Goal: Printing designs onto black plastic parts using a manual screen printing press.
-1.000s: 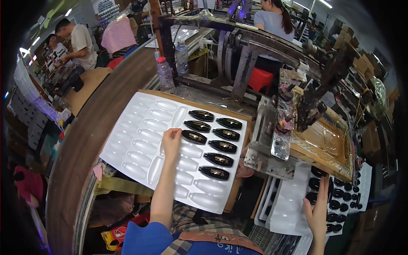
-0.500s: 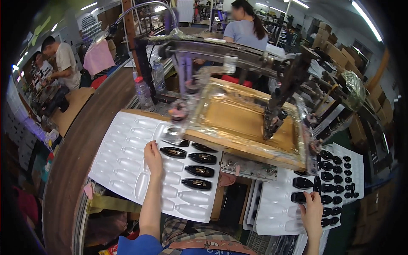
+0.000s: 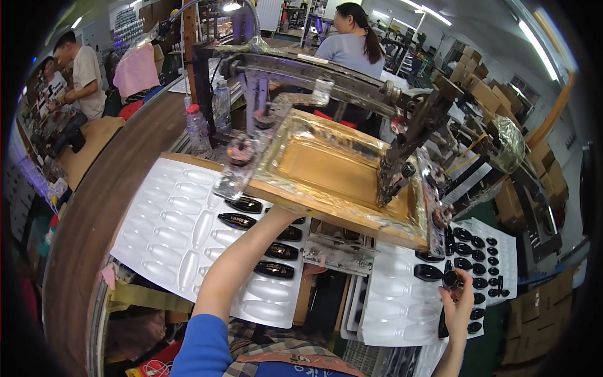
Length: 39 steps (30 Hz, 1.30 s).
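Note:
My right hand [image 3: 460, 295] pinches a small black bottle [image 3: 450, 279], turned nearly end-on, above the white moulded tray [image 3: 384, 276] on the right. Another black bottle [image 3: 428, 272] lies in that tray close to my fingertips. My left forearm [image 3: 242, 254] crosses the left white tray [image 3: 147, 242], and its hand goes under the wooden-rimmed printing screen [image 3: 333, 218], which hides the fingers. Several black bottles with gold print [image 3: 274, 270] sit in the left tray's hollows, partly covered by my arm and the screen.
Metal arms [image 3: 399, 147] of the printing machine hold the screen over the middle. A plastic bottle with a red cap [image 3: 198, 132] stands behind the left tray. More black pieces [image 3: 478, 269] lie at the far right. Co-workers are at the back and left; cardboard boxes [image 3: 483, 88] are stacked back right.
My left hand has left the left tray and moved right, under the screen. My right hand has lifted the black bottle out of the right tray and tipped it end-on.

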{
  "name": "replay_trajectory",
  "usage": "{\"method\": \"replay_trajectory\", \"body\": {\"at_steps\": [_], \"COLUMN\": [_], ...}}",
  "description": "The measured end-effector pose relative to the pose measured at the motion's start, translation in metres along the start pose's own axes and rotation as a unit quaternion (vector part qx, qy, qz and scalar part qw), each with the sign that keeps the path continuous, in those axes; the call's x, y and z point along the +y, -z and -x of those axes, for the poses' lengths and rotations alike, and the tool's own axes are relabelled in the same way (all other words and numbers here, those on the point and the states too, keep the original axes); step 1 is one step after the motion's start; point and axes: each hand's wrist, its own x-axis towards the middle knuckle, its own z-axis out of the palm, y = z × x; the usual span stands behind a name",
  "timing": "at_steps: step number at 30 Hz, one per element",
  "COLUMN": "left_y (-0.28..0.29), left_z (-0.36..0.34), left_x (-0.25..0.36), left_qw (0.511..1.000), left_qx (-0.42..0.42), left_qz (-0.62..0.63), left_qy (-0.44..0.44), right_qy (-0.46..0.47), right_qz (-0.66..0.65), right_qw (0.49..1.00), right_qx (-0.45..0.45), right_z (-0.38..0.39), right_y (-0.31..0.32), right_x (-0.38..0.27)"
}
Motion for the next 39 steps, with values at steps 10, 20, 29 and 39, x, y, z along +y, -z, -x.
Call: {"method": "replay_trajectory", "body": {"at_steps": [10,20,29,39], "left_y": [0.002,0.125,0.153,0.142], "left_z": [-0.074,0.059,0.128,0.133], "left_x": [-0.071,0.080,0.023,0.024], "left_qw": [0.824,0.959,0.938,0.919], "left_qx": [-0.012,0.251,0.318,0.267], "left_qz": [0.465,0.097,0.031,-0.265], "left_qy": [0.325,0.084,0.136,0.116], "right_qy": [0.197,0.172,0.205,0.155], "right_qz": [-0.035,0.077,0.172,0.239], "right_qw": [0.961,0.929,0.926,0.956], "right_qx": [-0.189,-0.318,-0.266,-0.075], "right_z": [-0.067,-0.080,-0.064,-0.025], "right_y": [-0.096,-0.143,-0.113,-0.044], "right_x": [-0.061,-0.100,-0.073,-0.004]}}
